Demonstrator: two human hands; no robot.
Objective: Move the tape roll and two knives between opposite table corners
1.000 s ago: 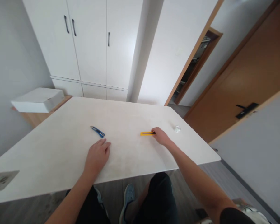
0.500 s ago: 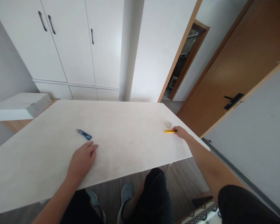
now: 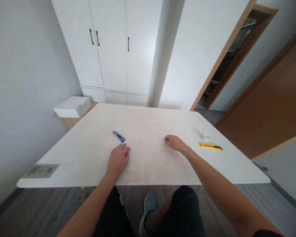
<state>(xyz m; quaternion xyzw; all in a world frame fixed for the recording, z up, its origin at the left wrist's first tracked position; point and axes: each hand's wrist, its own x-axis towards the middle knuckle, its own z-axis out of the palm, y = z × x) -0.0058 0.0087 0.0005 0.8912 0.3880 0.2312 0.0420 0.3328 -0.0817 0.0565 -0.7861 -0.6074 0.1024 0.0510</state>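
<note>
My left hand [image 3: 118, 158] lies on the white table [image 3: 143, 121], fingers stretched out and slightly apart, holding nothing. Just beyond its fingertips is a blue utility knife [image 3: 118, 136], lying at a slant with its tip pointing away to the left. My right hand [image 3: 174, 142] is over the middle-right of the table with its fingers curled in toward the thumb; nothing shows in its grip. To the right of it lies a yellow utility knife [image 3: 210, 146], untouched. Behind that knife sits a small roll of clear tape [image 3: 205, 137].
A white box [image 3: 72, 107] rests on a wooden surface beyond the table's left side. A grey printed label [image 3: 40, 171] is stuck at the near left corner. White cabinets [image 3: 113, 49] stand behind the table, and a brown door [image 3: 266, 98] is on the right.
My right hand has let go of the yellow knife and moved left toward the middle of the table. The view has turned left. My left hand stays beside the blue knife.
</note>
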